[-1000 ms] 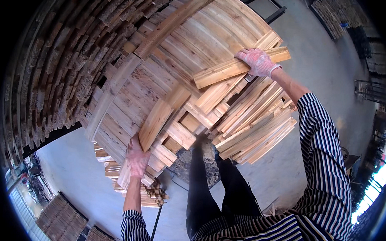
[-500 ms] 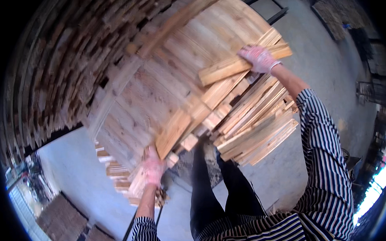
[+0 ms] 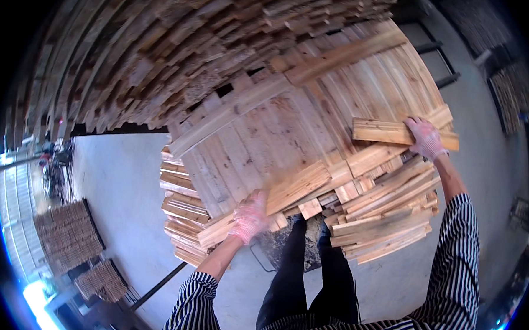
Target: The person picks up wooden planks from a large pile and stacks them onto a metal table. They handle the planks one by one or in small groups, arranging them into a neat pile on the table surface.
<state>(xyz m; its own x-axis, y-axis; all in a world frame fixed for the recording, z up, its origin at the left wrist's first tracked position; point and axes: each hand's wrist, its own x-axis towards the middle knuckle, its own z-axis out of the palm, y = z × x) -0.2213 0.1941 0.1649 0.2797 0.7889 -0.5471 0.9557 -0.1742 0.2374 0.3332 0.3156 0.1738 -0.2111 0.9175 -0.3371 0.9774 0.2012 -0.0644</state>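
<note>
Knit-gloved hands [image 3: 425,138] on flat, rectangular boards [image 3: 381,132] — pale, grainy wood.

Under the right hand [image 3: 426,138]: a pale yellowish-tan, straight-edged wooden board [image 3: 381,131], lying nearly crosswise in front of the person; its longer part reaches left of the hand, a short end shows to the right, and the fingers curl over its far edge.
At the left hand [image 3: 250,217]: a light-brown, flat rectangular wooden plank [image 3: 299,187], slanting away rightward, its near end against the fingers, its far edge partly blurred.
</note>
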